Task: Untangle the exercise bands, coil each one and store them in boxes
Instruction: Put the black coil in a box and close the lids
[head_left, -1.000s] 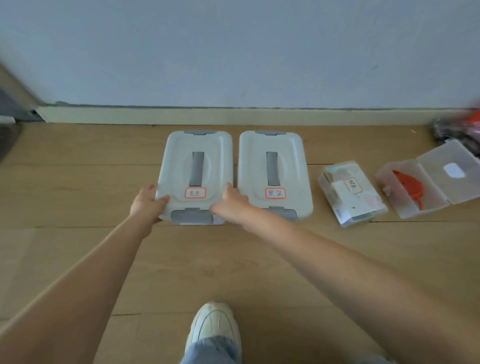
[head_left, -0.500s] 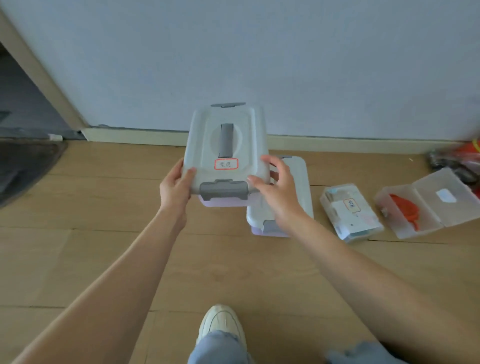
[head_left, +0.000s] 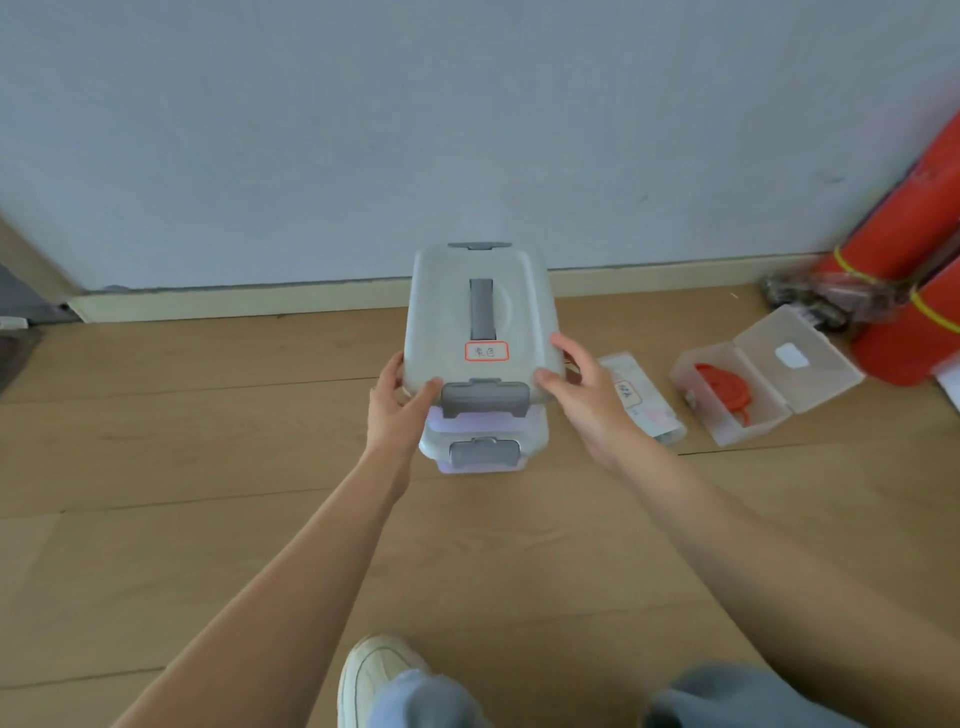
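The wooden floor (head_left: 208, 519) runs back to a pale baseboard (head_left: 234, 301) under a grey-blue wall (head_left: 311, 130). The floor is bare to the left of the boxes and in front of them, down to a white shoe (head_left: 371, 675) at the bottom edge. To the right the room is tighter: a small closed clear box (head_left: 641, 397) lies just beside the stack, then an open clear box (head_left: 763, 374) with its lid tipped back and a coiled red band (head_left: 724, 387) inside, then 2 red rolls (head_left: 914, 270) against the wall at the frame's edge.

The upper storage box (head_left: 483, 317) sits directly over the lower storage box (head_left: 483, 447), the 2 lined up front to front; whether the upper one rests fully on the lower lid cannot be told. Both are translucent grey-white with a lilac tint below the lid and a grey front latch. The upper lid carries a grey handle (head_left: 481, 309) down its middle and a red-bordered label (head_left: 486, 352) near the front; its writing is too small to read.

The left hand (head_left: 397, 410) holds the upper box's front left corner, thumb on the lid and fingers curled round the side. The right hand (head_left: 582, 395) holds the front right corner, thumb on the lid edge, fingers spread along the right side.
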